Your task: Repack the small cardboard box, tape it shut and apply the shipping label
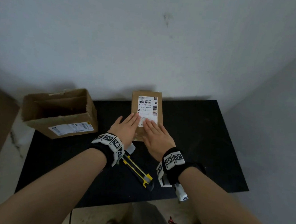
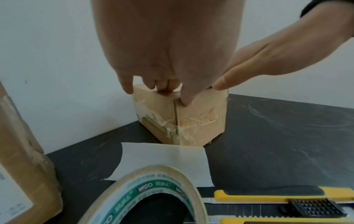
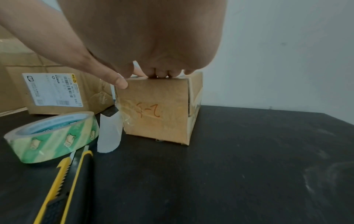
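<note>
The small cardboard box (image 1: 146,95) stands closed on the black table (image 1: 194,143), near the wall. A white shipping label (image 1: 147,106) with barcodes lies on its top. My left hand (image 1: 127,126) and right hand (image 1: 155,132) lie flat side by side on the near part of the box top, with straight fingers pressing on the label's lower edge. In the left wrist view the box (image 2: 201,121) shows taped seams and red handwriting on its front. In the right wrist view the same box (image 3: 157,112) sits under my fingertips (image 3: 161,74).
A larger open cardboard box (image 1: 58,114) stands at the table's left. A roll of tape (image 3: 51,136), a yellow and black utility knife (image 1: 137,172) and a white backing sheet (image 2: 164,160) lie just in front of the small box. More boxes stand far left.
</note>
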